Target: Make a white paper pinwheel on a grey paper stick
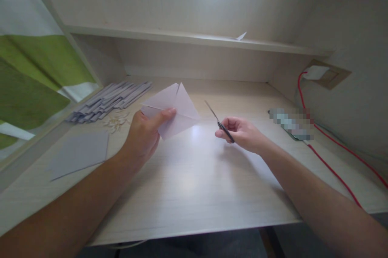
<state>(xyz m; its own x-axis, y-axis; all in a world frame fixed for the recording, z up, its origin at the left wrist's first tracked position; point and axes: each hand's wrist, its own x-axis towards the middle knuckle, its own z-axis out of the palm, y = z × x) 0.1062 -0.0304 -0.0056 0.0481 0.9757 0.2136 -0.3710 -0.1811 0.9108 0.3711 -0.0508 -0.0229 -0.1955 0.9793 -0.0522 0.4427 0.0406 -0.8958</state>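
Note:
My left hand [144, 134] is closed on a folded pale lilac paper [178, 106], thumb on top, holding it above the desk at centre left. My right hand [242, 132] is closed round the dark handles of a pair of scissors [218, 120], whose thin blades point up and left toward the paper. A small gap separates the blade tips from the paper's right edge.
A pile of folded grey paper strips [109, 100] lies at the back left, small pale bits [117, 121] in front of it. A flat grey sheet [80, 153] lies left. A blurred object [291, 122], a red cable [333, 169] and a wall socket [327, 74] are right. A shelf [194, 39] runs above.

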